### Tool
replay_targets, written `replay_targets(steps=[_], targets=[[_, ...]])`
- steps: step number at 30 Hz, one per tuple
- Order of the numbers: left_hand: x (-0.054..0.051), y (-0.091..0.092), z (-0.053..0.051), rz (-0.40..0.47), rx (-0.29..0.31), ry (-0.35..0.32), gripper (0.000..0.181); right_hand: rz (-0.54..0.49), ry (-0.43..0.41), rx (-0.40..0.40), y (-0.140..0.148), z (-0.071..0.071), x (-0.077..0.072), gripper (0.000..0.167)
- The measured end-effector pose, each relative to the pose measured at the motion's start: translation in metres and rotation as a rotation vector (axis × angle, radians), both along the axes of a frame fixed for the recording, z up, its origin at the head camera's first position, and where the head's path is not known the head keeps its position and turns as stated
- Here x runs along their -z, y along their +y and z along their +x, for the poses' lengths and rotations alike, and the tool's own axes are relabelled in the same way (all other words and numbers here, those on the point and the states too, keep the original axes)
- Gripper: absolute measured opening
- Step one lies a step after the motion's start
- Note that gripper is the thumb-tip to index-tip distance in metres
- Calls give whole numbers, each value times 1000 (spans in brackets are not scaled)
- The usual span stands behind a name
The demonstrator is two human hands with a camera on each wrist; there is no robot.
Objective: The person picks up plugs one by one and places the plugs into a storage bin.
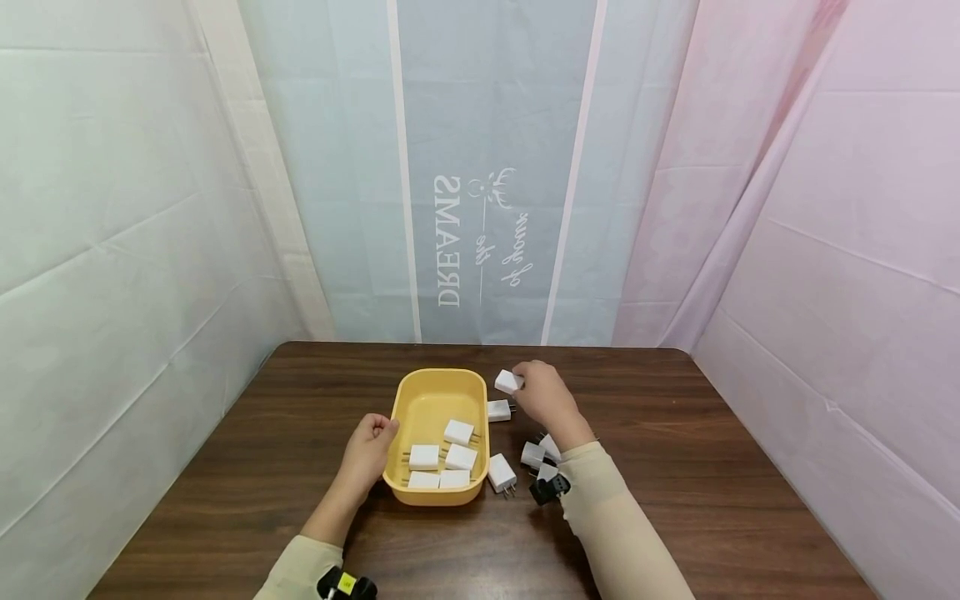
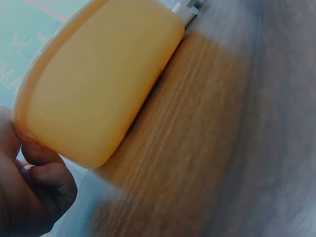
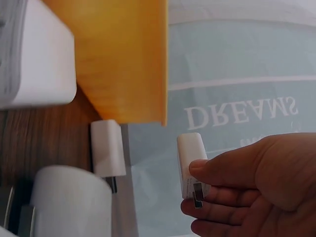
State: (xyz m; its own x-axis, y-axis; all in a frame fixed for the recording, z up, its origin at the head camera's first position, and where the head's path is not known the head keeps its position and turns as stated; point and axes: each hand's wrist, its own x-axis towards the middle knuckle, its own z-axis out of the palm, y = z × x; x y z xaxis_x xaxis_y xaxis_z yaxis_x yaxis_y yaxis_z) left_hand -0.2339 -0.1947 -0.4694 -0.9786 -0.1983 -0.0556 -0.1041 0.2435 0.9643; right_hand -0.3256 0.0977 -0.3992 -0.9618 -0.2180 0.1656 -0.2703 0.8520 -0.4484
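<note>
A yellow plastic tub (image 1: 427, 400) stands on the table with several white charger plugs (image 1: 424, 457) lying inside its near half. My left hand (image 1: 367, 454) pinches the tub's rim at the left side; the left wrist view shows its curled fingers (image 2: 52, 177) at the edge. Just beyond the tub's right rim, my right hand (image 1: 549, 402) holds a white charger plug (image 3: 190, 158) raised above the table, between thumb and fingers. Its metal prongs point back toward the palm. Below that hand another charger plug (image 1: 498, 410) lies against the tub's right wall.
A loose charger plug (image 1: 502, 473) lies at the tub's near right. More plugs (image 1: 533, 454) are clustered under the right forearm, partly hidden by the wrist camera. The brown wooden table (image 1: 675, 467) reaches a cloth backdrop (image 1: 480, 125) behind.
</note>
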Motion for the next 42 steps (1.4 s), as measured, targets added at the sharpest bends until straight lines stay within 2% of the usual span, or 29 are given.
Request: replay_targets(steps=[8,20,34,42], targets=[[1,0,1,6,4,-4,23,-12,-23,-33,-9,10,-8,38],[-1,0,1,1,6,-3,24,-12,-21,-60,-26,22,-15,37],[0,0,2,-1,14,-9,25,-7,8,-179,-44,33,-13,31],[0,-1,1,-5,13,-7,25,5,23,-215,-55,38,-10,31]])
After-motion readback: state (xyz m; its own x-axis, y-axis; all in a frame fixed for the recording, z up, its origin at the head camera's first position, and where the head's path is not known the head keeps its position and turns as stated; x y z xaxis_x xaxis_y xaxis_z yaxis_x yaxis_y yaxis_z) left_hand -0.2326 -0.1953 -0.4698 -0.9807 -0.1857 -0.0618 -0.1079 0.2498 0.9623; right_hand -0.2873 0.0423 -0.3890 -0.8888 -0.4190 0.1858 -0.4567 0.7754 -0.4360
